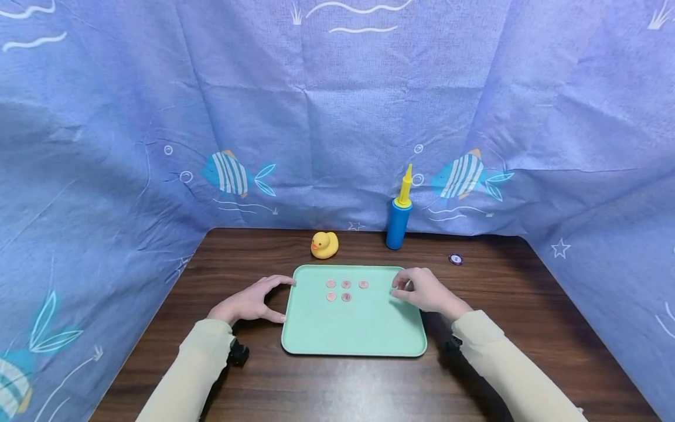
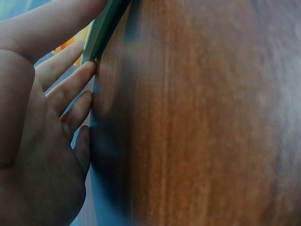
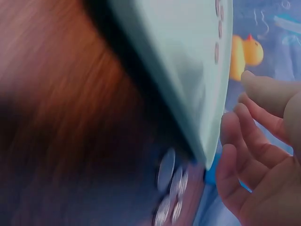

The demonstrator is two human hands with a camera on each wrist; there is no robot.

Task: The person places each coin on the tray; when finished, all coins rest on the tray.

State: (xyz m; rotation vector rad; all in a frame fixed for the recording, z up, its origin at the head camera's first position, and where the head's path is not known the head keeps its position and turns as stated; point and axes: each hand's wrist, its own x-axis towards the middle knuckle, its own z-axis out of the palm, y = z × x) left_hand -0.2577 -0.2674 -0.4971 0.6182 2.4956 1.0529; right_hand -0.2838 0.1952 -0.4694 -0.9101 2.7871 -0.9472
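Note:
A light green tray (image 1: 358, 334) lies on the dark wooden table. Several copper-coloured coins (image 1: 346, 297) sit in two short rows on its back half, partly seen edge-on in the right wrist view. Spread out, my left hand (image 1: 253, 302) touches the tray's left edge with thumb and forefinger; its other fingers rest low beside the table in the left wrist view. My right hand (image 1: 424, 290) hovers over the tray's right side, fingers loosely bent, nothing visible between thumb and fingertips. Several silver discs (image 3: 166, 169) lie beyond the tray's corner, hidden by that hand in the head view.
Behind the tray stands a yellow rubber duck (image 1: 324, 246). A blue hand pump (image 1: 398, 225) with a yellow nozzle is upright at the back. Farther right lies a dark chip with a white centre (image 1: 456, 259). Blue fish-print cloth (image 1: 348, 117) surrounds the table.

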